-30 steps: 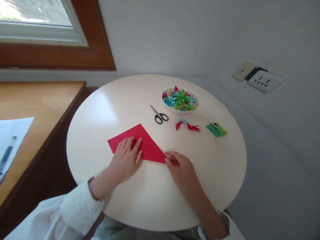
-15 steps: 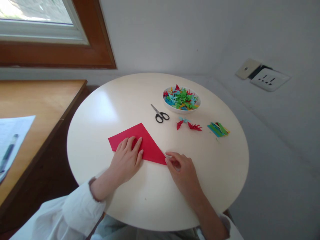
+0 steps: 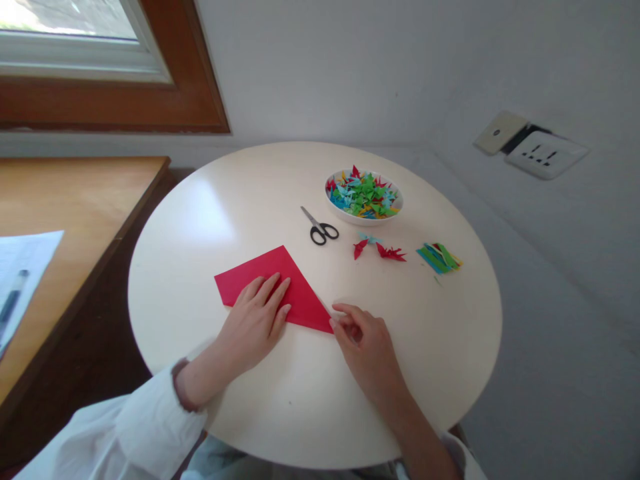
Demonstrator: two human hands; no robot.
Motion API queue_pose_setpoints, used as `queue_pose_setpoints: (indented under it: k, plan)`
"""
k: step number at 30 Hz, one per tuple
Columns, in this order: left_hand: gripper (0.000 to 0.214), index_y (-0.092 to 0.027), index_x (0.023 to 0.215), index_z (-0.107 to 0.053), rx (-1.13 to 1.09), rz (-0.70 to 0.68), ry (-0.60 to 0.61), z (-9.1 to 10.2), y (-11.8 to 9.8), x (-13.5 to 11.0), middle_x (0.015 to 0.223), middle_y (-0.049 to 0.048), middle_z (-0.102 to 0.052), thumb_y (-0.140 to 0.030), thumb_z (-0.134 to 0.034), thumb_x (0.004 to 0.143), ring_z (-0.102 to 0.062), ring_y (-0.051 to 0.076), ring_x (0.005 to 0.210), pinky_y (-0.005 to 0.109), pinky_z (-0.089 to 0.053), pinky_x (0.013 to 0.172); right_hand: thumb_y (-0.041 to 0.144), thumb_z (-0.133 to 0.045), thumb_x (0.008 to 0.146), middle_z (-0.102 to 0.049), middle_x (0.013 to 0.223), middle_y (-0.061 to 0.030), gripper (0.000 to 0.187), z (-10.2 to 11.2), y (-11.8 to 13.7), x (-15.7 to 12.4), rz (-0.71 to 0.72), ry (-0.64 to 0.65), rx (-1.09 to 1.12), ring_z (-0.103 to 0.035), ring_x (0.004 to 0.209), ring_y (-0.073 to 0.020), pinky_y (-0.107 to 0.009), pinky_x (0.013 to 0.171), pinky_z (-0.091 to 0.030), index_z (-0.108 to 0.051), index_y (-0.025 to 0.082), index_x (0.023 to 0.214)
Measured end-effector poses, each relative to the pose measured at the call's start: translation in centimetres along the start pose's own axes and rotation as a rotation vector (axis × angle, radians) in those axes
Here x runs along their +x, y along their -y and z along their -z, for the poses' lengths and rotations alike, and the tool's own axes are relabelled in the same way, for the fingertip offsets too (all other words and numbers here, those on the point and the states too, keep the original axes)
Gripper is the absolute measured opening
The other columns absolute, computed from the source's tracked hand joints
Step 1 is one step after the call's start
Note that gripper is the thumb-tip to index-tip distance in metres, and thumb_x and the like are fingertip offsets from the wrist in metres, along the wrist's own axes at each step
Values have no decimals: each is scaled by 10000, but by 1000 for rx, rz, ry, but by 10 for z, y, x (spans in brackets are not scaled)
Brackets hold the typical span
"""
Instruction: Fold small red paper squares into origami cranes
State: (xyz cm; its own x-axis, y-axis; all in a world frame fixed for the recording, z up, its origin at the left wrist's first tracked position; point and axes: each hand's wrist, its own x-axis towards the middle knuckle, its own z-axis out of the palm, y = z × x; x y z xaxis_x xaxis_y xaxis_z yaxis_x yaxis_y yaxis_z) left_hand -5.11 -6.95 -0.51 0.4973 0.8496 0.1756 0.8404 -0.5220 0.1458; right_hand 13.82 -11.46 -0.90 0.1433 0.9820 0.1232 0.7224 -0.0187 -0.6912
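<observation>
**Paper steadied, left hand shifted**

The red paper (image 3: 301, 293) is laid on the near half of the desk (image 3: 190, 267), in front of the body, with its right corner kept at the right hand (image 3: 367, 340). Over the last second, the left hand (image 3: 255, 320) has been slid slightly rightward across the sheet; its fingers are spread and laid flat on top. The right hand has been held in place, its thumb set at the corner and its forefinger curved just beside a pale edge; whether the corner is pinched cannot be told. No new crease is seen, so the work is judged to be at a steadying stage, with little altered in the paper itself. Beyond it, the scissors (image 3: 319, 227), a filled bowl (image 3: 363, 222) and the strips (image 3: 439, 258) are left untouched.
</observation>
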Motion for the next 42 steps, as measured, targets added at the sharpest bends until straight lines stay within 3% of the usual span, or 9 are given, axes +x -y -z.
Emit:
queue_pose_setpoints:
  k: [14,29,42]
  plan:
    - [439,-207,1287,-469,37,9,40,1,-1,0,1301,133,-465,-353,-304,907,-431,299,1095,482,-364,918,238,-528,754,-675,674,-16,179,2,3,-1,-39,35,23,-573,627,-174,-336,704,-397,-646,208,885]
    - [439,-187,1288,-468,73,-6,32,-1,-1,-1,1299,143,-463,-342,-336,899,-422,309,1104,483,-379,915,253,-515,761,-671,661,-16,187,0,-1,-1,25,-9,-6,-566,609,-161,-313,662,-391,-643,198,887]
    - [437,-180,1281,-473,104,-1,18,-1,-3,-1,1289,140,-472,-331,-342,892,-428,316,1099,483,-393,908,246,-512,800,-638,623,0,169,-3,-3,-4,115,-60,-161,-551,580,-151,-298,658,-350,-619,184,915]
